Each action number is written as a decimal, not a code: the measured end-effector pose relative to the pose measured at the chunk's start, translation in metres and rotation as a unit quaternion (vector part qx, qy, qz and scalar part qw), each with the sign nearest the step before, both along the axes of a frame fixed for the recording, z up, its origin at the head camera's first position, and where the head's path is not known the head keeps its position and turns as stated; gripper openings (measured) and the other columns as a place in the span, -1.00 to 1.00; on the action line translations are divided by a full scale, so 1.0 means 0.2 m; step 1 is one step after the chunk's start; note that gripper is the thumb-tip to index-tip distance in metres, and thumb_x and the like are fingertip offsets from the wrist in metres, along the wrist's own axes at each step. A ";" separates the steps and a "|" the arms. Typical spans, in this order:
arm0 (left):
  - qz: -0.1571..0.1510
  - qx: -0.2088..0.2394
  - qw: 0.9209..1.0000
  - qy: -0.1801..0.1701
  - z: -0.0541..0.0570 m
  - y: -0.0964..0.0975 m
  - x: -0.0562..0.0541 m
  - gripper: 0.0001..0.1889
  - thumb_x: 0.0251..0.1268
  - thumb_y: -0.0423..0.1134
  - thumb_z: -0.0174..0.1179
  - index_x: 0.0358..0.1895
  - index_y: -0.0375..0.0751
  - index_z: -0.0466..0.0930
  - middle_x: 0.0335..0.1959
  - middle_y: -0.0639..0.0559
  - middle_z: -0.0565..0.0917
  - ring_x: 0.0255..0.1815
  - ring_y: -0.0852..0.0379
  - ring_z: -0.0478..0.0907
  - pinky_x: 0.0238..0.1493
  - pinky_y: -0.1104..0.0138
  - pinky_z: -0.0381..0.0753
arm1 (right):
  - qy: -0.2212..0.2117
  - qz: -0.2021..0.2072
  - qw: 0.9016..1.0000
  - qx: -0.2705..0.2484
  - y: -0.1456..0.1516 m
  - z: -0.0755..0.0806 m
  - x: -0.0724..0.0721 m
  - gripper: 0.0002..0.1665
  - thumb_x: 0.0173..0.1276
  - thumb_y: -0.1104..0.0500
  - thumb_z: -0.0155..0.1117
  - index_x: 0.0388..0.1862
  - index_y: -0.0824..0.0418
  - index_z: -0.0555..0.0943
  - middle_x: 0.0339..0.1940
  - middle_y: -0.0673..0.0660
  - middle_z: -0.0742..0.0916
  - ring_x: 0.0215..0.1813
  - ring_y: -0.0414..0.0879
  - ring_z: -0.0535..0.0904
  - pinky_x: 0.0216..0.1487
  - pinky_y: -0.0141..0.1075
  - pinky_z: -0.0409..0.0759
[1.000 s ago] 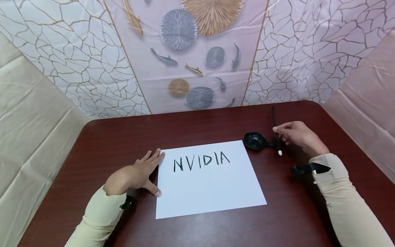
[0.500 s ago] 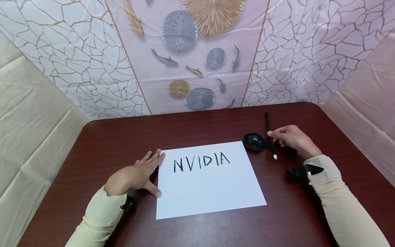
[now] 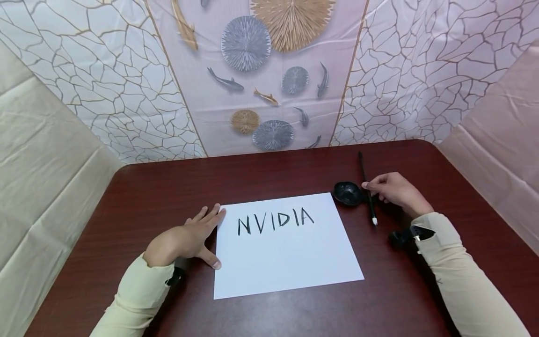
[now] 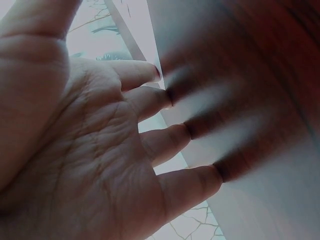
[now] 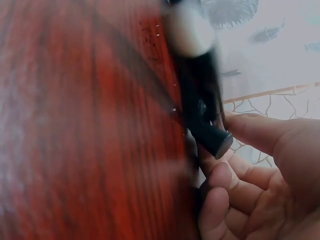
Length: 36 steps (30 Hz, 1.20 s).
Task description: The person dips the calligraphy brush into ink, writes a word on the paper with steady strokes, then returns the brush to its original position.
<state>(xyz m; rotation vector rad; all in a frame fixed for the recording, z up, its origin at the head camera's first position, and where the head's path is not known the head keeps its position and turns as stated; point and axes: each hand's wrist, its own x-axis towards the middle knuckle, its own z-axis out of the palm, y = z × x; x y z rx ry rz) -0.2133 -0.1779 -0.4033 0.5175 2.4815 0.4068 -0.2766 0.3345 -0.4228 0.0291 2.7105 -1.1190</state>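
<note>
My left hand (image 3: 185, 241) lies with spread, straight fingers along the left edge of a white sheet of paper (image 3: 290, 262), fingertips and thumb on its border. Black brushed letters on the sheet read "NVIDIA". To the right, my right hand (image 3: 397, 191) pinches a slim black brush (image 3: 371, 208) with a white tip between thumb and fingers. The brush slants over the handle of a small black spoon-shaped dish (image 3: 347, 193), its tip towards me. In the right wrist view the blurred white brush tip (image 5: 192, 32) shows above the dish's handle end (image 5: 220, 144).
Everything rests on a dark red wooden table (image 3: 177, 182). A patterned cloth (image 3: 269, 70) hangs behind its far edge, and pale cloth walls (image 3: 46, 187) flank both sides. The dish stands right by the paper's far right corner.
My right hand has moved left and nearer to me with the brush, which now crosses the dish's handle closer to the bowl. My left hand and the paper stay in place.
</note>
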 end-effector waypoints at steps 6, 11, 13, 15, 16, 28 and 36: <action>0.000 0.000 1.000 0.004 -0.01 0.00 0.00 0.45 -0.07 0.05 0.71 0.75 -0.24 -0.20 0.76 -0.27 -0.26 0.73 -0.39 -0.36 0.56 -0.42 -0.15 | -0.012 0.007 1.000 0.000 0.00 0.02 0.01 -0.54 0.63 0.02 0.25 -0.01 0.48 0.67 -0.34 0.10 0.68 -0.40 -0.12 0.56 -0.33 -0.30 0.64; 0.000 0.003 1.000 0.003 -0.01 0.00 0.01 0.45 -0.07 0.05 0.71 0.74 -0.24 -0.21 0.76 -0.27 -0.26 0.73 -0.39 -0.37 0.57 -0.40 -0.15 | -0.039 0.015 0.999 -0.006 0.01 0.04 0.01 -0.51 0.66 0.01 0.20 0.04 0.51 0.59 -0.36 0.09 0.63 -0.35 -0.11 0.59 -0.28 -0.28 0.70; 0.000 0.004 1.000 0.003 -0.01 0.00 0.01 0.45 -0.07 0.05 0.71 0.74 -0.25 -0.21 0.76 -0.28 -0.26 0.73 -0.40 -0.37 0.56 -0.41 -0.15 | -0.051 0.019 0.999 -0.002 0.02 0.05 0.02 -0.48 0.68 -0.01 0.16 0.06 0.52 0.55 -0.36 0.11 0.63 -0.32 -0.09 0.62 -0.24 -0.26 0.72; 0.000 0.004 1.000 0.002 -0.01 0.00 0.00 0.45 -0.07 0.05 0.71 0.74 -0.24 -0.21 0.76 -0.28 -0.26 0.73 -0.40 -0.37 0.56 -0.41 -0.15 | -0.064 0.020 0.998 -0.003 0.02 0.06 0.03 -0.44 0.70 -0.04 0.11 0.10 0.53 0.50 -0.34 0.14 0.64 -0.30 -0.09 0.65 -0.21 -0.24 0.74; 0.001 0.002 1.000 0.002 -0.01 0.00 0.00 0.45 -0.07 0.05 0.71 0.75 -0.23 -0.21 0.76 -0.27 -0.26 0.73 -0.39 -0.37 0.57 -0.41 -0.16 | -0.070 0.019 0.997 -0.008 0.02 0.07 0.03 -0.43 0.71 -0.04 0.09 0.11 0.54 0.48 -0.33 0.15 0.64 -0.30 -0.09 0.67 -0.20 -0.23 0.75; 0.003 0.000 1.000 0.002 -0.01 -0.01 -0.01 0.45 -0.09 0.04 0.72 0.75 -0.22 -0.19 0.76 -0.27 -0.26 0.73 -0.40 -0.37 0.56 -0.42 -0.16 | -0.090 -0.011 0.991 -0.098 0.03 0.07 0.03 -0.38 0.76 -0.03 -0.03 0.22 0.60 0.37 -0.19 0.24 0.62 -0.31 -0.14 0.82 -0.16 -0.22 0.80; 0.002 0.001 1.000 0.001 0.00 0.00 0.00 0.46 -0.09 0.06 0.72 0.75 -0.23 -0.20 0.76 -0.28 -0.26 0.73 -0.41 -0.38 0.55 -0.43 -0.15 | -0.049 -0.023 0.994 -0.096 0.03 0.08 0.04 -0.35 0.74 -0.03 0.02 0.29 0.61 0.38 -0.10 0.31 0.72 -0.27 -0.14 0.83 -0.12 -0.22 0.80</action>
